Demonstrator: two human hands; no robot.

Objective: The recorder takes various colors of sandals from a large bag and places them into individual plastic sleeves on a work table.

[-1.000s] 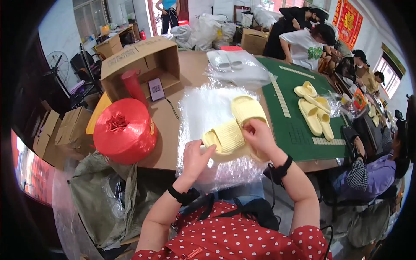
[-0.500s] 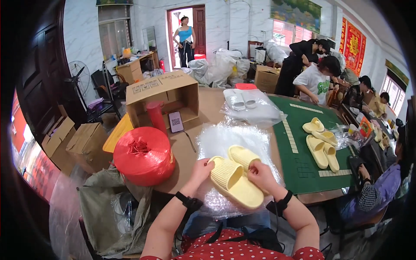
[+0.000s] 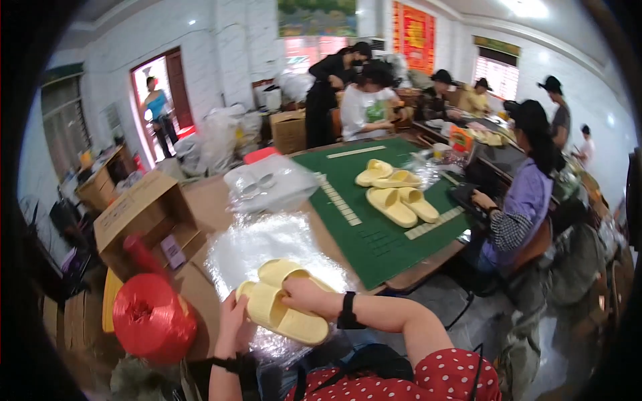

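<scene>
A pair of pale yellow slippers (image 3: 294,325) lies tilted over a stack of clear plastic bags (image 3: 234,247) in front of me. My left hand (image 3: 234,319) is closed on the outer side of the nearer slipper, by its ribbed strap. My right hand (image 3: 306,296) has its fingers closed at the inner edge of that slipper, between the two; the fingertips are partly hidden. The farther slipper (image 3: 277,269) sits behind, partly covered by my right hand. More pale yellow slippers (image 3: 391,207) rest on a green mat (image 3: 341,257) to the right.
Left of me stand a big red twine roll (image 3: 155,319) and an open cardboard box (image 3: 144,217). Bagged white slippers (image 3: 264,182) lie beyond the bags. A co-worker in a purple top (image 3: 528,200) sits at right; other people work behind the mat and one stands by the doorway.
The whole view has swung to the right, so the table and box now appear farther left. Both hands stay on the slippers, and my right forearm now reaches in more from the side.
</scene>
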